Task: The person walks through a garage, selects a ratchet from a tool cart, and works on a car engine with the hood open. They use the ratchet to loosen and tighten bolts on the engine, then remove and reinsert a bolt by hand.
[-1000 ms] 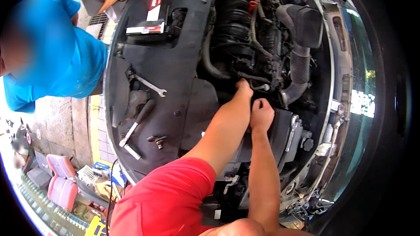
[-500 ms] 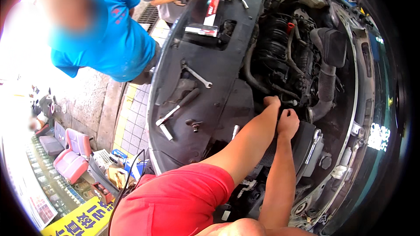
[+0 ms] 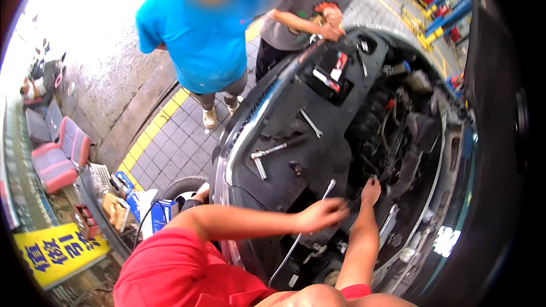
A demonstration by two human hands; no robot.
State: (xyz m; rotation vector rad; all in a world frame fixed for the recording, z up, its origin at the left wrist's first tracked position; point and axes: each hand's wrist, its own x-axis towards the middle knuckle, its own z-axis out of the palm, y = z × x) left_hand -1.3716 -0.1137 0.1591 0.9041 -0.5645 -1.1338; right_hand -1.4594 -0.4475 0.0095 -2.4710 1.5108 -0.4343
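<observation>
My left hand (image 3: pixel 323 215) is over the front of an open car engine bay, blurred by motion. Its fingers look partly curled, and I cannot see whether they hold anything. A long thin metal rod (image 3: pixel 293 244) passes beneath that hand and forearm; its bright upper end (image 3: pixel 330 187) shows past the hand. Deeper in the bay, my right hand (image 3: pixel 371 192) is closed with its fingertips down beside the dark engine (image 3: pixel 392 136). What it grips is hidden. A shiny wrench-like tool (image 3: pixel 389 219) lies to the right of my right forearm.
On the black front cover lie an open-end wrench (image 3: pixel 311 123), a ratchet (image 3: pixel 268 151), a small dark metal part (image 3: pixel 296 167) and a black-and-red box (image 3: pixel 329 78). Two people stand beyond the bumper, one in a blue shirt (image 3: pixel 199 40). The raised hood (image 3: pixel 500 136) is at right.
My left hand has drawn back from the engine toward the front of the bay. My right hand stays low by the engine. The view has shifted, showing more floor and both people.
</observation>
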